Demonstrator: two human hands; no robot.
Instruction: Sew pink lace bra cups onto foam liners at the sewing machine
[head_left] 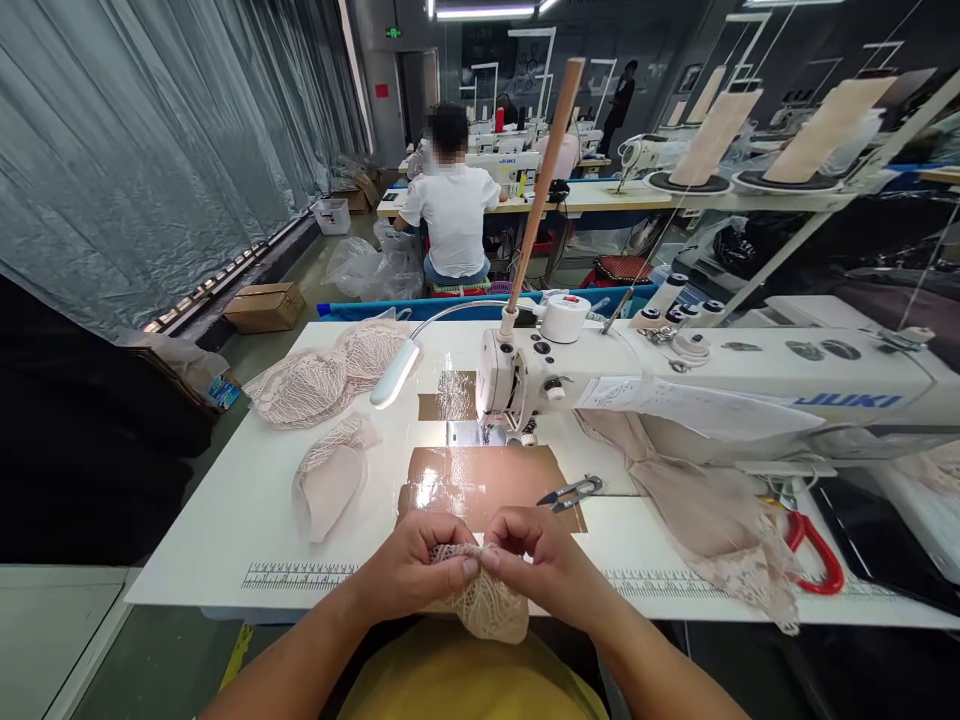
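Note:
My left hand [424,562] and my right hand [534,556] meet at the table's front edge, both pinching the upper edge of a beige lace bra cup [491,608]. The cup hangs below the fingertips, over the yellow clothing on my lap. Part of its edge is hidden behind my fingers. Just beyond my hands is a brown taped patch [480,480] on the table, with thread snips [571,493] lying across its right side. Further left lie a single lace-edged cup [330,480] and several joined lace cups [322,375].
A white sewing machine [712,380] fills the right side, its needle area beyond the brown patch. Beige fabric [697,510] and red-handled scissors [817,560] lie at right. A lamp [395,373] leans over the table. A person in a white shirt [454,220] sits ahead.

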